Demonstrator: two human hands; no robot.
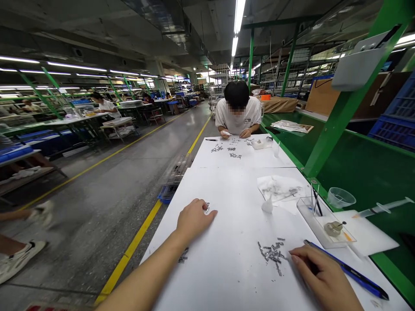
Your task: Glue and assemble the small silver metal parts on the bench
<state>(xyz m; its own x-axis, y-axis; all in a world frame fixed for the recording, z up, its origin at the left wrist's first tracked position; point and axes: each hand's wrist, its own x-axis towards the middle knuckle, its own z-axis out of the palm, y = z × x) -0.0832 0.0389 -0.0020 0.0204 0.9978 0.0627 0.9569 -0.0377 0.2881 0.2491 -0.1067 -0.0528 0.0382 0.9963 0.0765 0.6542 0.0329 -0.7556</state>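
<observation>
My left hand (194,219) rests on the white tabletop (233,233), thumb spread away from the bent fingers. A few small metal pieces (207,208) lie just under its fingertips, partly covered. Beside my left forearm is another little group of metal pieces (183,255), half hidden. On the right, my right hand (319,272) has thumb and index finger pinched together at the edge of a loose pile of small grey metal pieces (272,255). One thin piece appears to end between those fingertips. A blue pen (353,274) lies alongside the right hand.
A clear tray (308,220) holds tweezers and a small jar (333,228). Nearby are a plastic cup (341,198), a syringe (379,210), a white dropper bottle (267,204) and a stained cloth (282,188). A co-worker (240,112) handles similar pieces across the table. A green post (343,103) rises right.
</observation>
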